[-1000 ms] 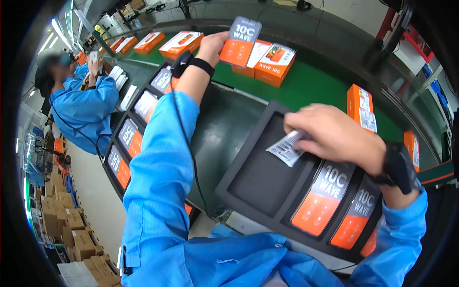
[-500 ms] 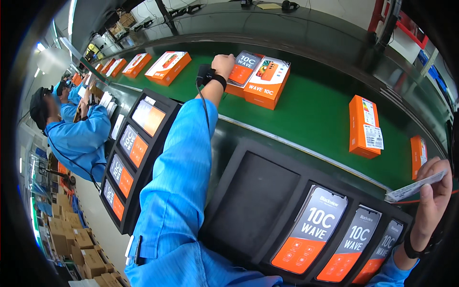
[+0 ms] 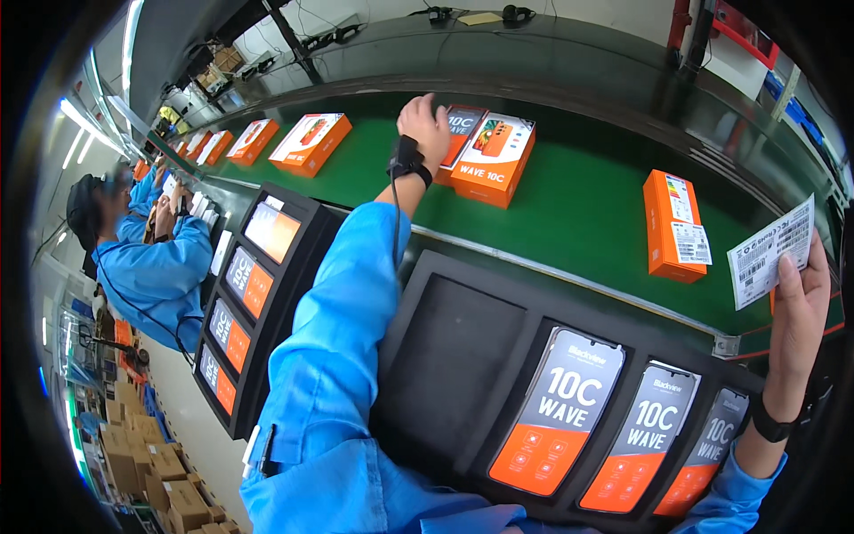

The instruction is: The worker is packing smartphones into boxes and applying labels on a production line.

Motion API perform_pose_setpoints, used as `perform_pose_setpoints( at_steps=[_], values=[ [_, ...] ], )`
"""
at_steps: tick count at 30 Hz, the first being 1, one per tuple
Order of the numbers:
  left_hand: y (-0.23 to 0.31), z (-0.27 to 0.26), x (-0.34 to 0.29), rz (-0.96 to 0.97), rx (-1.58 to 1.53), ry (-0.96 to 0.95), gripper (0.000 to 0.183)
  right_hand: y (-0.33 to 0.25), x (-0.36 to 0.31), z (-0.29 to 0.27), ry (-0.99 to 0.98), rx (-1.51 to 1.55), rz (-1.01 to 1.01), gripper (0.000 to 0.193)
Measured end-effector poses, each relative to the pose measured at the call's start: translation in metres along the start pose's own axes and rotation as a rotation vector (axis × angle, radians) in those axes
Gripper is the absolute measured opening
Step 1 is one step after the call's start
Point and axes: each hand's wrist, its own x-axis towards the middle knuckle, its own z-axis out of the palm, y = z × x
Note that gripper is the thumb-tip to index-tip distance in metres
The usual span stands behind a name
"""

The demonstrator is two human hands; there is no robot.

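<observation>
My left hand (image 3: 425, 129) is over the green conveyor with its fingers curled at the left side of an open orange box. A phone with a grey-and-orange film (image 3: 463, 126) lies in that box, partly covered by the hand. What the fingertips grip is hidden. Touching the open box on the right is a closed white-and-orange phone box (image 3: 495, 160). My right hand (image 3: 801, 289), at the far right, pinches a thin white barcode label sheet (image 3: 772, 252) between thumb and fingers, its printed side showing.
In front of me is a black tray (image 3: 427, 267) with several film-covered phones (image 3: 559, 414) and a vacant compartment at its left. A second tray (image 3: 307, 222) of phones stands left. Another orange box (image 3: 673, 222) and several more line the belt. A co-worker in blue (image 3: 151, 276) works at left.
My right hand has raised the label sheet and turned its printed face toward me. My left hand has shifted slightly right and its wrist has turned, covering more of the phone.
</observation>
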Motion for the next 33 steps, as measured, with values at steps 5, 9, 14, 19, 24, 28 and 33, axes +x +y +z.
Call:
perform_pose_setpoints(
  at_steps=[5, 9, 14, 19, 24, 28, 33],
  values=[
    [0.13, -0.018, -0.052, 0.141, 0.09, -0.673, 0.073, -0.004, 0.0, 0.008, -0.03, 0.068, -0.008, 0.054],
    [0.175, -0.036, -0.047, 0.278, 0.074, -1.047, 0.082, -0.012, -0.005, 0.006, -0.069, 0.028, 0.016, 0.054],
    [0.141, -0.012, -0.037, -0.037, 0.092, -0.935, 0.087, -0.026, 0.003, 0.023, -0.072, 0.118, -0.006, 0.038],
    [0.156, -0.018, -0.041, 0.092, -0.027, -0.96, 0.083, -0.027, 0.002, 0.029, -0.072, 0.116, 0.005, 0.035],
    [0.169, -0.024, -0.033, 0.067, -0.345, -0.824, 0.071, -0.023, 0.004, 0.025, -0.064, 0.104, -0.004, 0.035],
    [0.142, -0.047, 0.019, 0.163, -0.052, -0.517, 0.069, -0.022, 0.006, 0.022, -0.069, 0.143, -0.006, 0.032],
    [0.057, -0.013, 0.017, -0.003, -0.078, -0.752, 0.066, -0.018, 0.011, 0.032, -0.132, 0.121, -0.07, 0.027]
  ],
)
